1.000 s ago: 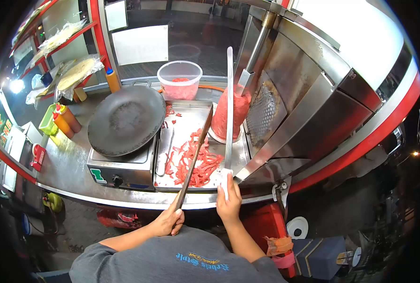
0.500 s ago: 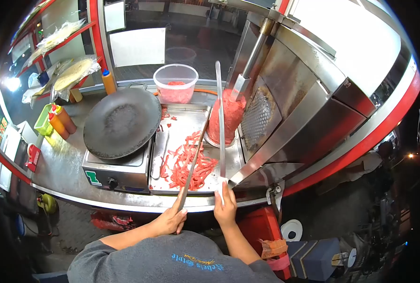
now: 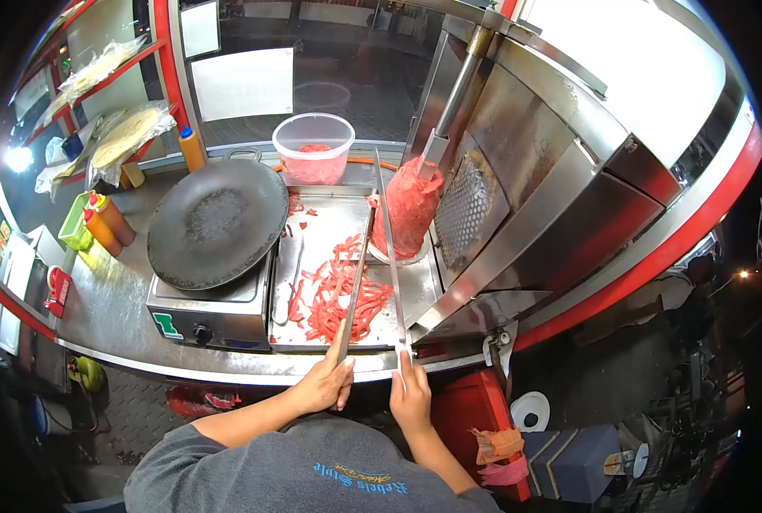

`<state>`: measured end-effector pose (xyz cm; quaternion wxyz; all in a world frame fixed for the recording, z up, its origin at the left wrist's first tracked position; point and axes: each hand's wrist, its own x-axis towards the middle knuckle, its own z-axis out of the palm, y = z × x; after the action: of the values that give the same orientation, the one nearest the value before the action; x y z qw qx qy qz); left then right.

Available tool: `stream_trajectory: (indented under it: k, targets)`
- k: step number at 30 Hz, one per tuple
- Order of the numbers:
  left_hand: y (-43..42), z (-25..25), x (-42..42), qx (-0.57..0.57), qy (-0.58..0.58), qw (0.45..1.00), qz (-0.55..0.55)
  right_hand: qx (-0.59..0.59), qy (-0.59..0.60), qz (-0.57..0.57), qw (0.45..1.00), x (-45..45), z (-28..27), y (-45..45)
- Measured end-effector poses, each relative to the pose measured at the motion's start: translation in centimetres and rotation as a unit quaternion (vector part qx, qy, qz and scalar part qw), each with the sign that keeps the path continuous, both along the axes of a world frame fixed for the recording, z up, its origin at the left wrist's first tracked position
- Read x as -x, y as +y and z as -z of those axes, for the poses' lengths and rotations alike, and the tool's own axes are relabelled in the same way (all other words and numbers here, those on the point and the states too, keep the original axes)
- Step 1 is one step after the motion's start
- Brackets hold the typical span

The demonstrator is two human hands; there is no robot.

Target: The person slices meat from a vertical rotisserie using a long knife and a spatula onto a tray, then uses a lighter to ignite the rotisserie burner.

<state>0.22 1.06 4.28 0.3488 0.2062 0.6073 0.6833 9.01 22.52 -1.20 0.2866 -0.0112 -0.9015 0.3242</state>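
Note:
My left hand [image 3: 325,385] is closed around the near end of a long, slim metal tool [image 3: 357,291] whose exact kind I cannot make out. It slants forward over a steel tray [image 3: 381,342]. In my right hand [image 3: 411,398] is a long, narrow knife [image 3: 391,248], its blade pointing away from me, beside and partly across the meat cone [image 3: 413,214]. The cone is red and stands on a vertical spit [image 3: 462,90]. Cut red meat strips [image 3: 334,299] lie heaped in the tray below both tools. A flat metal utensil [image 3: 288,274] rests along the tray's left side.
Left of the tray, a dark round griddle pan [image 3: 218,222] sits on a burner [image 3: 205,316]. Behind stands a clear tub [image 3: 314,154] with red meat. The steel grill housing [image 3: 560,222] rises at right. Sauce bottles [image 3: 107,224] are farther left.
The knife has swung left at its tip, and its handle has come slightly toward me. My left hand and its tool have shifted a little right and away from me.

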Motion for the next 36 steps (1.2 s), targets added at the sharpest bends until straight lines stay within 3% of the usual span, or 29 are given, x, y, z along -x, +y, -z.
stream_trajectory:
  k: [2,5,9,10,13,15,16,17,19,21,22,26,29,30,31,34,36]
  targets:
    - [0.1,0.1,0.8,-0.043,-0.031,0.999,0.001,0.0,-0.022,0.007,1.0,-5.6,3.1,-0.1]
    - [0.6,-1.2,1.2,-0.112,-0.147,0.983,0.001,0.007,-0.057,0.004,0.998,-7.4,2.8,0.7]
    - [2.0,-2.3,1.6,-0.19,-0.287,0.937,-0.06,0.018,-0.099,-0.027,0.995,-0.6,-4.7,-0.4]
    - [2.1,-2.0,2.1,-0.202,-0.309,0.929,-0.024,0.02,-0.11,-0.031,0.993,1.4,-6.5,-0.9]
    - [2.1,-0.9,2.7,-0.252,-0.354,0.901,-0.003,0.107,-0.069,-0.065,0.99,2.8,-6.9,-2.5]
    - [1.0,0.1,2.4,-0.272,-0.372,0.887,0.015,0.328,-0.232,-0.074,0.913,-0.9,-5.1,-3.1]
    - [0.4,0.4,2.1,-0.266,-0.36,0.894,0.023,0.401,-0.159,-0.12,0.894,-2.7,-0.9,-3.0]
    - [-0.4,1.0,1.7,-0.256,-0.329,0.908,0.041,0.405,-0.183,-0.098,0.89,-4.7,0.5,-2.7]
    - [-2.5,5.1,0.7,-0.258,-0.306,0.914,0.07,0.236,-0.065,-0.108,0.964,-4.7,1.5,-1.4]
    - [-3.3,1.1,-2.0,-0.112,-0.204,0.972,-0.038,0.113,0.068,-0.099,0.986,-2.1,-0.8,-0.7]
    - [-4.5,2.1,-2.1,-0.101,-0.172,0.98,0.026,0.099,0.074,-0.075,0.989,-0.5,-1.6,-0.6]
    - [-5.6,1.5,-4.3,-0.005,-0.064,0.998,0.003,0.073,0.125,-0.044,0.989,5.1,-3.0,-0.1]
    - [-5.0,1.6,-4.0,0.007,-0.014,1.0,0.005,0.04,0.159,-0.05,0.985,2.1,1.5,0.8]
    - [-4.8,1.5,-3.8,0.004,-0.011,1.0,0.015,0.121,0.088,-0.033,0.988,-1.2,6.9,1.2]
    - [-4.5,1.1,-3.6,0.02,-0.008,1.0,0.013,0.152,0.062,-0.035,0.986,-3.5,8.7,1.4]
    - [-3.7,0.6,-3.5,0.05,-0.005,0.999,0.015,0.149,0.057,-0.048,0.986,-3.4,8.2,2.0]
    - [-3.4,1.4,-3.6,0.067,0.022,0.998,0.005,0.116,0.082,-0.05,0.989,1.5,3.3,1.7]
